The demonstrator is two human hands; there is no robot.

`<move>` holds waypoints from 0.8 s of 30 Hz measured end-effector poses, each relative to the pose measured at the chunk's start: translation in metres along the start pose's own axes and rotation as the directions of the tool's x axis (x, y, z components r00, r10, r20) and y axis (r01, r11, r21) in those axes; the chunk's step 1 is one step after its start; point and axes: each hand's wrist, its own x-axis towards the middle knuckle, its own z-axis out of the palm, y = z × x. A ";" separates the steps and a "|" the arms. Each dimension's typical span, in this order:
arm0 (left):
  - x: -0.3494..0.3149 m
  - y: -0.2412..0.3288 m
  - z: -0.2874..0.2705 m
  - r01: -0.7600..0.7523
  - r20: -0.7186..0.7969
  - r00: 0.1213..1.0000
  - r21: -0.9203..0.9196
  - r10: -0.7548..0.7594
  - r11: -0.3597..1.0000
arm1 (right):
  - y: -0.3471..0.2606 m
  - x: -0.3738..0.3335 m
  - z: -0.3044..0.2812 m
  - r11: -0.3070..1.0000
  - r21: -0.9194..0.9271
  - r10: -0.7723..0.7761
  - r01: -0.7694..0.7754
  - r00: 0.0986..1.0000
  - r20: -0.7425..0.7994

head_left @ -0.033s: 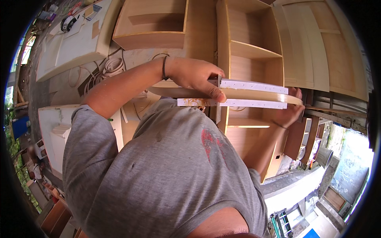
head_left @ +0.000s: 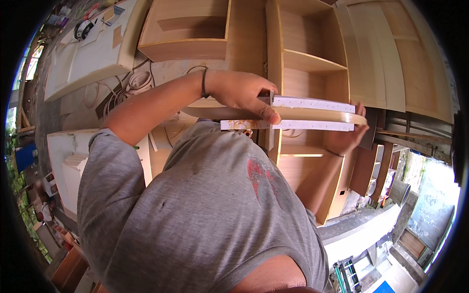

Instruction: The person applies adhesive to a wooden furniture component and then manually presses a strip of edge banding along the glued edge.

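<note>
My left hand closes over a thin grey plate, its thumb pressed close to the lower of two white dotted rails. Between the rails runs a long, bent, tan strip that looks like edge banding. At the strip's right end my right hand has its fingers curled around the tip; part of that hand is hidden behind the rails. The rails' left end, with brown smears, reaches in front of my grey shirt. Behind all this stands a wooden cabinet carcass with shelves.
Another wooden box lies at the upper left, beside a white-topped bench. A coil of banding rests below it. Large wooden panels stand at the upper right. A white panel lies left of my elbow.
My right hand and the strip's tip have shifted a little to the left. The rails have moved very slightly right and up. My left hand keeps its hold.
</note>
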 end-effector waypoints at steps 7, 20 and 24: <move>0.018 0.001 -0.004 0.022 0.050 0.999 -0.077 -0.018 0.997 | 0.012 0.003 0.004 0.982 0.187 -0.003 0.002 1.000 0.007; 0.010 -0.012 -0.018 0.007 0.073 0.997 -0.136 0.003 0.991 | -0.020 0.028 -0.025 0.996 -0.035 0.083 -0.080 0.991 0.101; 0.026 -0.010 -0.021 -0.003 0.134 0.991 -0.178 0.027 0.984 | 0.014 -0.019 0.059 0.942 0.330 0.050 -0.059 0.998 0.035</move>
